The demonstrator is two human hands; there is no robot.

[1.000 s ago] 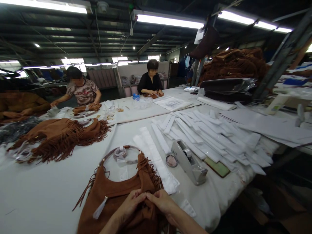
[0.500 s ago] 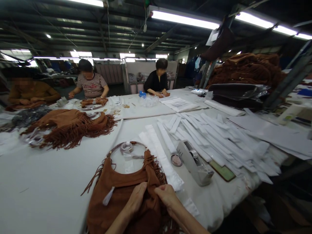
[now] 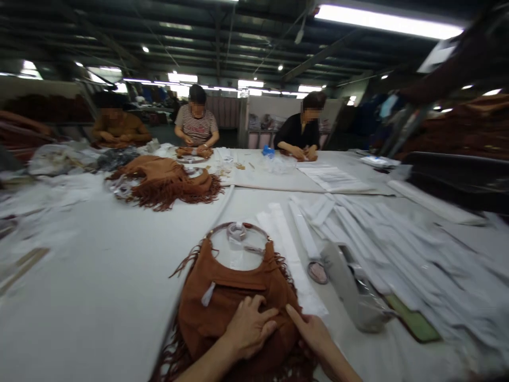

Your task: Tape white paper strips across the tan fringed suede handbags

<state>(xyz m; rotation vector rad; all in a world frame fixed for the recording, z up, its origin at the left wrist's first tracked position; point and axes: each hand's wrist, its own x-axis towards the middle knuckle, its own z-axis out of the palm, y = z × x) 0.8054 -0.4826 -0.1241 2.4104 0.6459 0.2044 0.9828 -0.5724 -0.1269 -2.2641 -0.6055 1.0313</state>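
A brown fringed handbag (image 3: 202, 313) lies on the white table, its curved handle pointing away from me and a white-wrapped zip pull (image 3: 208, 294) on its front. My left hand (image 3: 250, 326) rests on the bag's front, fingers apart and pressing the fabric. At the bag's right side, my right hand (image 3: 314, 331) grips the edge, index finger on top and the other fingers curled partly out of sight. Inside the handle's loop sits a wrapped, coiled strap (image 3: 236, 232).
Right of the bag are a grey tape dispenser (image 3: 353, 292), a small round tin (image 3: 317, 272), a green pad (image 3: 415, 318) and many white strips (image 3: 382, 239). Another brown fringed bag (image 3: 159, 180) lies at the left. Three people work across the table (image 3: 111, 286).
The view has swung left, shifting everything rightward. My left hand has gone from pinching the fabric to lying spread on it. My right hand now holds the bag's right edge.
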